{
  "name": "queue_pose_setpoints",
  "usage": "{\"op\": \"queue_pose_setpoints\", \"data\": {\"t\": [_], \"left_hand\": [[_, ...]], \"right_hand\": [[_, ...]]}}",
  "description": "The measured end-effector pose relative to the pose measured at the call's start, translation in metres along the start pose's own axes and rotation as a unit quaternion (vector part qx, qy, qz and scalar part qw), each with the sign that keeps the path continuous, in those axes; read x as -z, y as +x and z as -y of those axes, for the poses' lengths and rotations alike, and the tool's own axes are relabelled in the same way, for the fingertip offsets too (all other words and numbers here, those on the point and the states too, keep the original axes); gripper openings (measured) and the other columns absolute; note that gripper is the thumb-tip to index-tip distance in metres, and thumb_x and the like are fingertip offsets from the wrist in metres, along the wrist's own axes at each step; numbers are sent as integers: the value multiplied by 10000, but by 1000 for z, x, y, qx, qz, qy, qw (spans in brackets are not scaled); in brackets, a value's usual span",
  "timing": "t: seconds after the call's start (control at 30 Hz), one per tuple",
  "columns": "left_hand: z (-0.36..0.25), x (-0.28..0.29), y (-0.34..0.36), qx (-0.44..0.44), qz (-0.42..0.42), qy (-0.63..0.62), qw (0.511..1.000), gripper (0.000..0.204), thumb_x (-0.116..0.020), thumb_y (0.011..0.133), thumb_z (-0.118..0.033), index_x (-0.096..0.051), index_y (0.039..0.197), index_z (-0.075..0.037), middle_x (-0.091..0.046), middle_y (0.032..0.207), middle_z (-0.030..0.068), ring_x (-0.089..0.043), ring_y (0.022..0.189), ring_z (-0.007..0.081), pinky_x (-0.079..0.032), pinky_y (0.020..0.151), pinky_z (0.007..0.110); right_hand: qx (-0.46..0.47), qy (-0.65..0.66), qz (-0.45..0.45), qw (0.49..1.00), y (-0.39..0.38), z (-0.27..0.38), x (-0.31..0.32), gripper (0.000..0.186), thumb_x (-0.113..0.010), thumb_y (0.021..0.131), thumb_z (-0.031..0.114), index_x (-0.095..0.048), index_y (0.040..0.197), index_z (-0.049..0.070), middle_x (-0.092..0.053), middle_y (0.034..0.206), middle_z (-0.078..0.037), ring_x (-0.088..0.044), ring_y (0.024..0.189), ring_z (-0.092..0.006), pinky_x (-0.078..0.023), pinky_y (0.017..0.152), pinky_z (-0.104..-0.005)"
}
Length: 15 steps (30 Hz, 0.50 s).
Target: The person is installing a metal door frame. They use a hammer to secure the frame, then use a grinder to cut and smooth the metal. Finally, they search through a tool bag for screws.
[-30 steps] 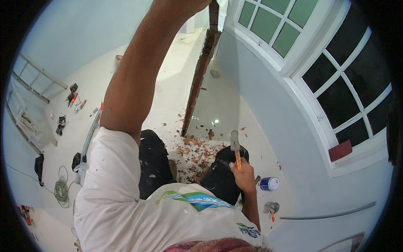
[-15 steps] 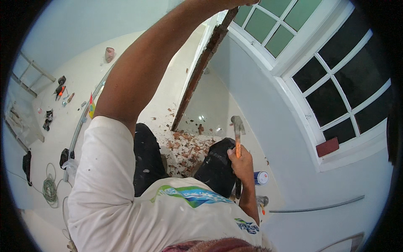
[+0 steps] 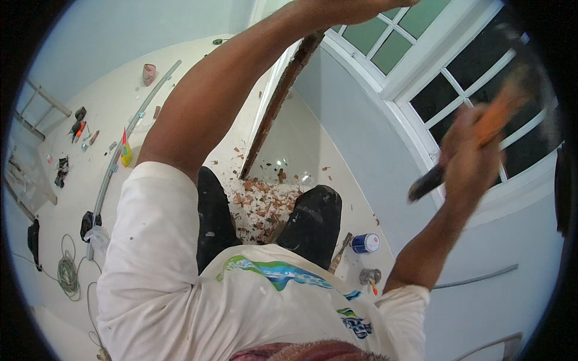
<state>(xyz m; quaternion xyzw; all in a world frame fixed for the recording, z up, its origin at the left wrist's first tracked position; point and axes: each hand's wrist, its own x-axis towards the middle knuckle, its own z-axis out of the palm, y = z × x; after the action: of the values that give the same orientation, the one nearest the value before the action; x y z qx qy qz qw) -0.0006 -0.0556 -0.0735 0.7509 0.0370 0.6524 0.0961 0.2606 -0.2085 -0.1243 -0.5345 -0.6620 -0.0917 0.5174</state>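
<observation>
My right hand point(image 3: 475, 144) is raised in front of the dark window, shut on a hammer point(image 3: 500, 114) with an orange-and-black handle; its head is blurred by motion. My left arm stretches up to the top edge, where my left hand point(image 3: 379, 7) is cropped and its fingers are unclear. Just under that hand is the upper end of a rough, broken brown edge point(image 3: 283, 96) running down beside a white strip. Reddish chips and white debris point(image 3: 265, 204) lie between my knees.
A white-framed window point(image 3: 457, 90) is on the right. A blue-and-white can point(image 3: 365, 243) and a tool point(image 3: 340, 251) lie by my right knee. To the left are a long metal rail point(image 3: 114, 159), coiled hose point(image 3: 69, 274), ladder point(image 3: 45, 108), yellow object point(image 3: 126, 153) and scattered tools.
My right hand has lifted the hammer from beside my right knee up and rightward to window height. My left hand has moved right along the top edge.
</observation>
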Motion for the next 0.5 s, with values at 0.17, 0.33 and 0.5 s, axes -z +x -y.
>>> {"op": "queue_pose_setpoints", "data": {"t": [0.17,0.33,0.5], "left_hand": [[-1,0,1,17,-8,-30,999,316,-732,995,-128,-537,747,-108,-485,667,-57,-485,631,63,-422,567,310],[6,-5,1,-25,-56,8,998,308,-740,981,-131,-543,747,-93,-490,677,-59,-471,629,75,-411,566,316],[15,0,5,68,-49,-2,996,312,-762,956,-153,-548,744,-71,-497,683,-51,-463,638,80,-402,577,316]], "right_hand": [[214,-129,4,968,67,28,-7,395,-580,1090,452,-693,1098,73,-641,758,-60,-602,610,-121,-487,559,-311],[345,-130,61,928,93,62,-8,455,-566,1087,500,-705,1192,79,-638,807,-80,-594,650,-142,-510,620,-358],[337,-284,-154,885,77,112,-3,251,-614,1045,254,-658,1013,9,-654,955,-115,-623,890,-241,-537,842,-432]]}}
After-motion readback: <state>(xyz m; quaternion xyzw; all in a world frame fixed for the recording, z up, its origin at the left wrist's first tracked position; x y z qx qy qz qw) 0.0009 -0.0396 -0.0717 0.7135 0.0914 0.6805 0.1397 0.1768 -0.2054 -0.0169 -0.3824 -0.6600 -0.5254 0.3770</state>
